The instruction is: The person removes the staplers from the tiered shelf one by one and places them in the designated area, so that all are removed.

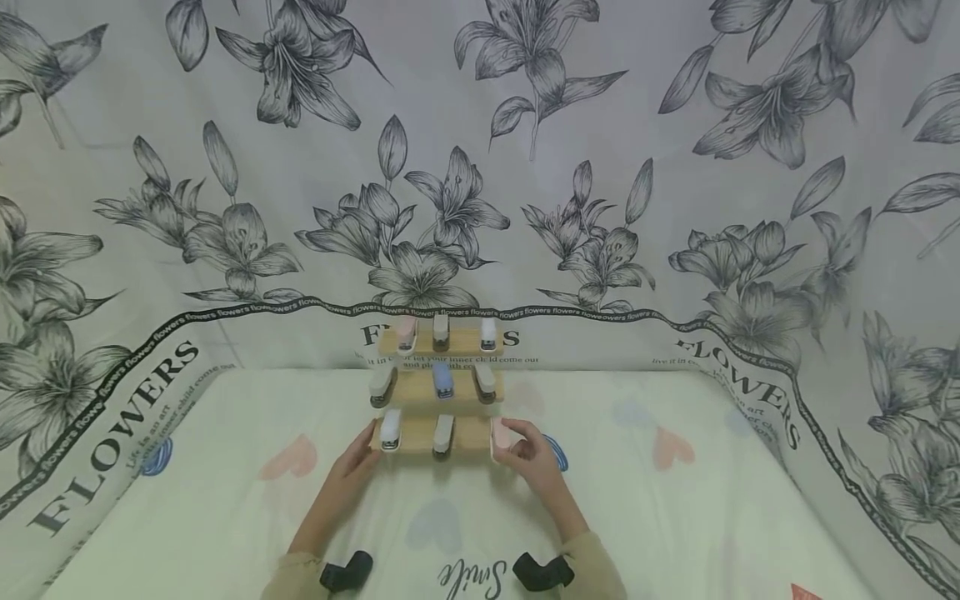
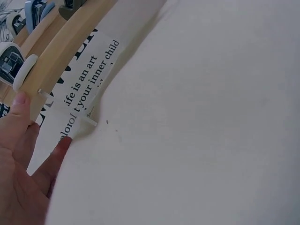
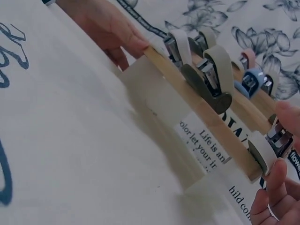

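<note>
A three-tier wooden stand [image 1: 416,437] carries several small staplers. My left hand [image 1: 356,460] grips the left end of the lowest board, thumb [image 2: 20,105] on its end and fingers underneath. At that board's right end, my right hand [image 1: 536,458] pinches a pink stapler [image 1: 501,435] between thumb and fingers. A white stapler [image 1: 390,430] sits on the same board near my left hand. Between the two is a grey-beige stapler [image 1: 442,435], seen close in the right wrist view with its dark base [image 3: 206,91] overhanging the board's front edge.
On the middle board, a blue stapler [image 1: 443,380] stands between two greyish ones. The top board holds a pink stapler [image 1: 406,332], a greyish one [image 1: 440,335] and a white one [image 1: 488,333]. A flower-printed curtain [image 1: 600,275] hangs behind the pale patterned cloth [image 1: 660,517].
</note>
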A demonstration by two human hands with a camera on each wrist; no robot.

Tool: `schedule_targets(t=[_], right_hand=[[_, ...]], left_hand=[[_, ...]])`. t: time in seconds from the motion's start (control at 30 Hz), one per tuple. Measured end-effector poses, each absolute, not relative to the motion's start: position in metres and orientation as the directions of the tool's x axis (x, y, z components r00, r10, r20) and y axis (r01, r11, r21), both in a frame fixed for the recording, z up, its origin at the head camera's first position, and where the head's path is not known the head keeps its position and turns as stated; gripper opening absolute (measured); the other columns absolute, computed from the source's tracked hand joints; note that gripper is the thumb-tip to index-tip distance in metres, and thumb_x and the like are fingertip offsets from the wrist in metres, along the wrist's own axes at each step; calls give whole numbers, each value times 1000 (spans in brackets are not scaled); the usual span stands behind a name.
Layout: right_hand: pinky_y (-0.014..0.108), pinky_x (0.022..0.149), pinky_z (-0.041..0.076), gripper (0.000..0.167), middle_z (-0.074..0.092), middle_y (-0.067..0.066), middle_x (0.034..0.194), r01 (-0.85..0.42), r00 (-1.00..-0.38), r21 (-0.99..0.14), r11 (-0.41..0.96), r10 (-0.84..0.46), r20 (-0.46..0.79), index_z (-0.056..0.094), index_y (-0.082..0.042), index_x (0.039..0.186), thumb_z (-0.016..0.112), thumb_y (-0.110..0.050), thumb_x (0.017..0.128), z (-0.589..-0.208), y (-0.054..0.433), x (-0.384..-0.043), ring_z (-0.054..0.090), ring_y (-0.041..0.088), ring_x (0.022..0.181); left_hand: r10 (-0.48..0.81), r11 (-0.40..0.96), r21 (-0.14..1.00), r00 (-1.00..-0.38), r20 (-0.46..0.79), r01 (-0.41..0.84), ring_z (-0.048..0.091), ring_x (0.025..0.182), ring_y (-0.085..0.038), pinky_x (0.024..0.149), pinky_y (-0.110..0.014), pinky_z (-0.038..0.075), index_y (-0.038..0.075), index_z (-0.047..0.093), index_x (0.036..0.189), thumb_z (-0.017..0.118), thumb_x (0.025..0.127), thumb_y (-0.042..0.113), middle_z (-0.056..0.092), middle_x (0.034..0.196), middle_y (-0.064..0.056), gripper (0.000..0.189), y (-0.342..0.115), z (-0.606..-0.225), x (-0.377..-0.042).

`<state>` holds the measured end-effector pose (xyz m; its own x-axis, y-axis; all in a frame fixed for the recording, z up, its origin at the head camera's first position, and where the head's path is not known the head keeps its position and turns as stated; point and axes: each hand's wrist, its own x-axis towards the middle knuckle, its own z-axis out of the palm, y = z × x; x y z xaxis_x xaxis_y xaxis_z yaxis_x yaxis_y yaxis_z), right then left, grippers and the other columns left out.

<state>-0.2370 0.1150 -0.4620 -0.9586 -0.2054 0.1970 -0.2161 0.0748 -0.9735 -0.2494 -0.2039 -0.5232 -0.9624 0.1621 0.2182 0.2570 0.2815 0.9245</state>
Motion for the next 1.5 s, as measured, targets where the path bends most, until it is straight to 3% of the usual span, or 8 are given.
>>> schedule_targets(t=[0.23,0.37,0.5,0.6,0.77,1.03,1.3,1.5], right_hand=[[17,50,34,47,46,7,62,-209,-965,-975,75,-178,193,48,0,122,66,-6,80,-459,122,-244,40,7,52],[16,44,30,48,38,7,57,-166,-974,-981,101,-169,148,47,-1,124,67,-8,80,-460,127,-243,32,6,45],[18,45,34,49,53,8,88,-145,-980,-984,105,-149,129,46,-2,125,67,-9,81,-461,133,-244,38,10,47],[22,57,44,49,47,12,121,-139,-984,-983,118,-131,124,47,-3,125,67,-9,81,-462,135,-246,53,17,61],[32,75,47,47,41,19,131,-115,-989,-978,173,-114,96,50,-3,123,67,-8,80,-462,141,-247,57,31,87],[52,96,28,47,46,10,130,-56,-996,-969,241,-75,38,56,-11,119,73,-15,75,-482,155,-257,36,30,120],[32,62,46,48,44,8,131,16,-1000,-965,261,-14,-20,55,-16,119,73,-21,75,-502,158,-265,39,26,115],[39,70,46,49,44,10,131,19,-1000,-964,267,5,-18,54,-13,119,72,-24,75,-505,158,-265,36,29,120]], left_hand=[[146,283,930,-969,198,233,35,120,-34,97,-47,28,10,22,142,45,95,29,23,144,-11,56,-203,-520,-252],[106,325,921,-976,188,213,50,107,-29,91,-43,37,10,28,141,48,93,27,47,127,-15,54,-203,-520,-249],[66,349,914,-979,194,204,57,88,-21,79,-34,43,11,34,138,52,92,27,62,96,-10,52,-202,-518,-249],[48,353,913,-978,202,206,57,83,-20,75,-32,44,11,37,137,53,91,26,63,92,-9,51,-204,-516,-250],[44,342,916,-978,205,208,57,82,-22,74,-31,44,11,37,136,54,91,23,62,90,-10,50,-204,-514,-250],[29,334,930,-988,155,156,57,82,-23,74,-34,43,11,37,136,54,91,26,62,93,-11,51,-200,-514,-247],[8,330,934,-990,140,135,57,85,-22,76,-37,44,15,38,136,56,88,33,58,109,-11,54,-201,-519,-249],[12,329,933,-989,149,144,58,86,-20,79,-38,43,13,38,135,57,87,34,51,123,-11,56,-202,-519,-252]])
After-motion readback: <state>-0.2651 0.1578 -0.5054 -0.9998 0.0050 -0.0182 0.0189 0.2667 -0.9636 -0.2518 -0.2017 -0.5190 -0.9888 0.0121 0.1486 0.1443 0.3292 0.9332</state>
